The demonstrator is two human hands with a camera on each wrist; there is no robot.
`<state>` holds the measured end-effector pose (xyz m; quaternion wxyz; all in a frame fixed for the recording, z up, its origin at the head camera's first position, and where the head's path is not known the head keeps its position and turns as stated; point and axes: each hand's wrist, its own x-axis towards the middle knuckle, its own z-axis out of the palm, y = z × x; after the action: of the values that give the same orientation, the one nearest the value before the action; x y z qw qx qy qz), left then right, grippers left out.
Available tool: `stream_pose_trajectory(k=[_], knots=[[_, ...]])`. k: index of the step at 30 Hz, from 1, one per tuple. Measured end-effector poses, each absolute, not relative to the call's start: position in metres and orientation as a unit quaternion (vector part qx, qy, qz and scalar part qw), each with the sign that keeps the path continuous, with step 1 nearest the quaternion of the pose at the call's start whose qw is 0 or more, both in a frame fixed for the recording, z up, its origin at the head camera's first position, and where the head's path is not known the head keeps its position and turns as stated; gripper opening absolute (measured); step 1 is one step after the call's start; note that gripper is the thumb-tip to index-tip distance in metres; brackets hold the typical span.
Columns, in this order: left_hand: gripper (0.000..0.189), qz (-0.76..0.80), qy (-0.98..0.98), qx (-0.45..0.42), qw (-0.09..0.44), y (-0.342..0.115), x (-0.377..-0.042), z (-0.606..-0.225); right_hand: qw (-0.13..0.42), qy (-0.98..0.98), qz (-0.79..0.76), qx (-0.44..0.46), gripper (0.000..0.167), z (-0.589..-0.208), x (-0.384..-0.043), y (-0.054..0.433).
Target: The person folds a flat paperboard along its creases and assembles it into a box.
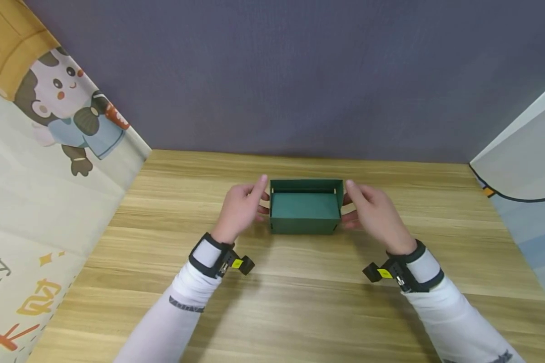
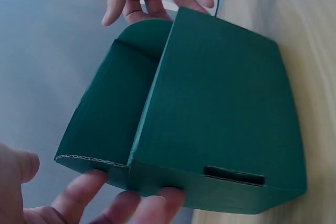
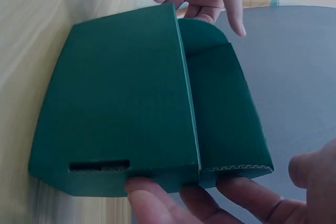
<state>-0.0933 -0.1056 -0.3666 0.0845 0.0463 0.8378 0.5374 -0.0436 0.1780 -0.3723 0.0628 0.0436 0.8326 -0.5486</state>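
A dark green cardboard box [image 1: 305,225] stands on the wooden table between both hands. Its upright back flap rises above the front, and a green panel lies inside the top opening. My left hand [image 1: 239,209] touches the box's left side with its fingertips, thumb raised and apart from the cardboard. On the opposite side, the fingers of my right hand [image 1: 378,214] rest against the right wall, the thumb likewise up and free. Each wrist view shows a narrow slot [image 2: 234,176] near the lower edge of the front face. The box's underside is hidden.
The wooden table [image 1: 300,307] extends around the box. Behind it rises a dark grey-blue backdrop [image 1: 300,80]. A cartoon-printed cloth [image 1: 32,212] borders the left side, and another printed cloth [image 1: 527,166] the right. Each wrist wears a strapped camera [image 1: 240,263].
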Motion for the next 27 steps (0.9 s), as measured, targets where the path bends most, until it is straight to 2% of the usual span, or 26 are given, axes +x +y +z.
stream_pose_trajectory(k=[12, 27], knots=[[0.075, 0.491, 0.862, 0.026, 0.122, -0.095, -0.113, -0.362, 0.104, 0.836, -0.537, 0.045, 0.086, -0.371, -0.066, 0.185], [0.07, 0.48, 0.869, 0.032, 0.117, -0.089, -0.119, -0.365, 0.123, 0.835, -0.534, 0.043, 0.084, -0.375, -0.08, 0.194]])
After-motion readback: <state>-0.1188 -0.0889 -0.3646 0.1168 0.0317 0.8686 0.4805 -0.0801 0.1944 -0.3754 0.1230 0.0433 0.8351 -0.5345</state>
